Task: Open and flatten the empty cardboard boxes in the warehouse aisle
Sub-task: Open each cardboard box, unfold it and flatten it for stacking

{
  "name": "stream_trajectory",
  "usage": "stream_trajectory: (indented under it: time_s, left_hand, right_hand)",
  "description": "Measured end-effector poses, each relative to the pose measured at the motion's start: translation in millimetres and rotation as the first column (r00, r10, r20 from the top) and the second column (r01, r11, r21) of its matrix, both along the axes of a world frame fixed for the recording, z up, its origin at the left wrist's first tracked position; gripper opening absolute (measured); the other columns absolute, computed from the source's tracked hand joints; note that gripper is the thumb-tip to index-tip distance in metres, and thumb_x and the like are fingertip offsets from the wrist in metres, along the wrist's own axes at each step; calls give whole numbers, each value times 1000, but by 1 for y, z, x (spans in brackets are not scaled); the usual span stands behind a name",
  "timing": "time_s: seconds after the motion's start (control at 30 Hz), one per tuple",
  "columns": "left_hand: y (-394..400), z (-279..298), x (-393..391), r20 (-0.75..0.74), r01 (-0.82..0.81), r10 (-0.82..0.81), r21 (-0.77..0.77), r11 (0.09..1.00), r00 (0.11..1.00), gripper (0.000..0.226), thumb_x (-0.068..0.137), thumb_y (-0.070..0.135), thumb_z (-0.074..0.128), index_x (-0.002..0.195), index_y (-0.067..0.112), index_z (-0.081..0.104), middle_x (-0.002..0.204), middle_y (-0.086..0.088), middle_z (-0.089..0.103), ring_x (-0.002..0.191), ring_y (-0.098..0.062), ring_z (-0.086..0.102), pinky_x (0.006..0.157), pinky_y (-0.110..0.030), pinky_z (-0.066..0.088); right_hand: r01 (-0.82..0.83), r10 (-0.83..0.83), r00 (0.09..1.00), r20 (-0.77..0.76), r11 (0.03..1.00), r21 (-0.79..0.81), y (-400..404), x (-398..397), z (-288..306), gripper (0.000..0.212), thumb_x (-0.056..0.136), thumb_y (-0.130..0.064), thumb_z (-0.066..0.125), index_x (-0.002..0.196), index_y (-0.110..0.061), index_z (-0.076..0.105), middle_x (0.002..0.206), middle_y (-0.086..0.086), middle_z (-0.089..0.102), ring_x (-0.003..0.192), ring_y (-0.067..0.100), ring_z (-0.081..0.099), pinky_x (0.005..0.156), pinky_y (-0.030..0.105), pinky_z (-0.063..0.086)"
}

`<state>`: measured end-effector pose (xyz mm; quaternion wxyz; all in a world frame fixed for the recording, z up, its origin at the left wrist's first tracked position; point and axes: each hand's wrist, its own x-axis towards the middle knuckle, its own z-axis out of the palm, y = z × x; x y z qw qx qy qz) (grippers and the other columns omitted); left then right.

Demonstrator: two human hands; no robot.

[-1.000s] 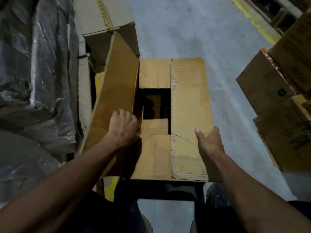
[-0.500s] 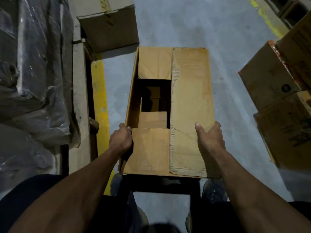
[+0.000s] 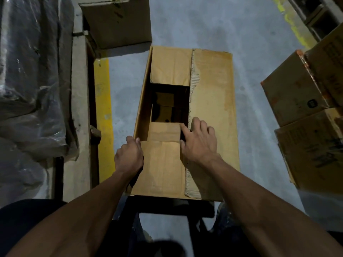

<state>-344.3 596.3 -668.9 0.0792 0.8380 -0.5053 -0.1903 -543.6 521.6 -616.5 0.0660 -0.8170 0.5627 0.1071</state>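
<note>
A long brown cardboard box (image 3: 213, 101) stands on the grey floor in front of me, its top partly covered. The right long flap lies flat over the top. Short flaps cover both ends, and a dark opening (image 3: 169, 103) shows between them. My left hand (image 3: 129, 157) grips the box's left wall at its near corner, fingers curled over the edge. My right hand (image 3: 199, 143) rests on the inner edge of the right flap, fingers spread and reaching into the gap beside the near short flap.
A closed box (image 3: 118, 21) sits on the floor at the far left. Stacked boxes (image 3: 306, 101) stand to the right. Plastic-wrapped goods (image 3: 31, 80) on a pallet line the left, beside a yellow floor stripe (image 3: 104, 112). My feet are just behind the box.
The left flap that stood upright has gone down beside the box's left wall. My right hand moved from the right flap's outer part to its inner edge. My left hand stayed at the left corner.
</note>
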Motion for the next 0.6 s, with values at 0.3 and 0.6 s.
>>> stream_trajectory:
  time_s: [0.3, 0.6]
  left_hand:
    - [-1, 7, -1, -41, -7, 8, 14, 1000, 999, 31, 107, 35, 24, 101, 9, 40, 88, -18, 61, 77, -39, 59, 66, -46, 49]
    - [-4, 17, -5, -159, -60, 80, 128, 990, 984, 24, 108, 33, 28, 102, 9, 32, 105, -26, 61, 94, -44, 59, 70, -43, 41]
  right_hand:
    - [114, -112, 993, 49, 992, -46, 8, -6, 55, 58, 91, -27, 58, 144, -15, 36, 135, 11, 36, 111, 27, 44, 85, 35, 41]
    - [479, -463, 877, 130, 867, -138, 1, -82, 124, 60, 91, -14, 69, 140, -11, 35, 128, 11, 43, 95, 22, 46, 71, 35, 38]
